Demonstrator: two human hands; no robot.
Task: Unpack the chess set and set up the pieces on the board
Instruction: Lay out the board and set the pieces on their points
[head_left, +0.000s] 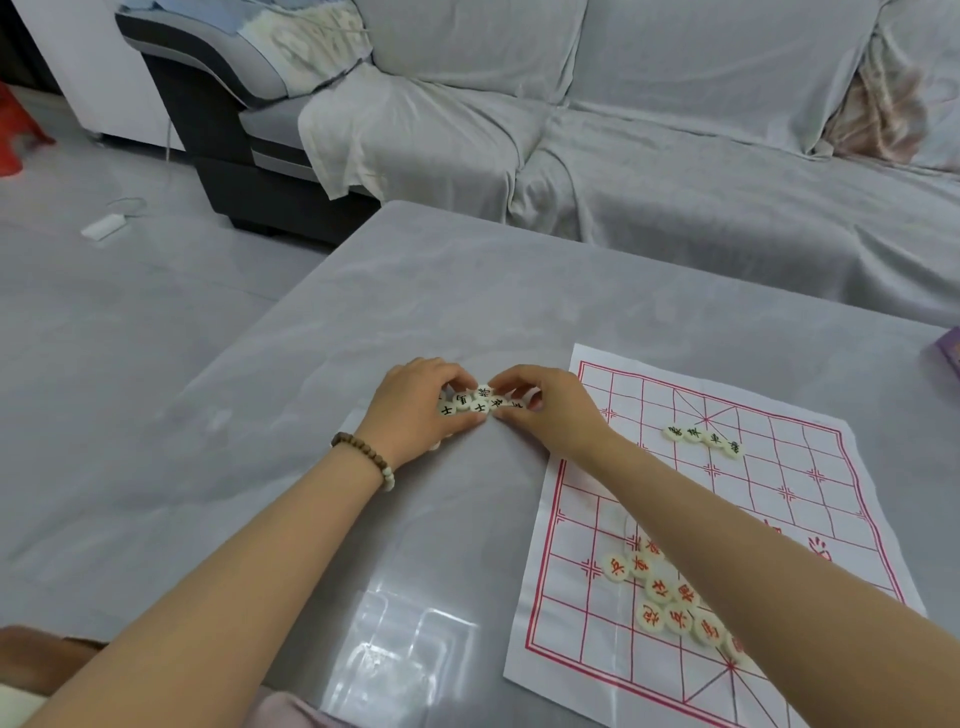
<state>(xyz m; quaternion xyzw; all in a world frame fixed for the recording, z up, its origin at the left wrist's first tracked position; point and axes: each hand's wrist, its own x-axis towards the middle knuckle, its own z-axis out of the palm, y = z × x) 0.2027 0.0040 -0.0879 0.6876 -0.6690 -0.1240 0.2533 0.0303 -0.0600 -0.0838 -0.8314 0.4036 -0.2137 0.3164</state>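
Chess pieces (478, 402), black-lettered: corrals them on the desk (363, 312) just beside the board (805, 493), left hand (421, 408) and right hand (548, 410) both curled round the cluster, probably to sort before placing.

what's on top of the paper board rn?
On the paper board: four black-lettered pieces in a row toward the far side; a cluster of red-lettered pieces near the front edge. The right forearm crosses the cluster, so any pieces beneath it are hidden.
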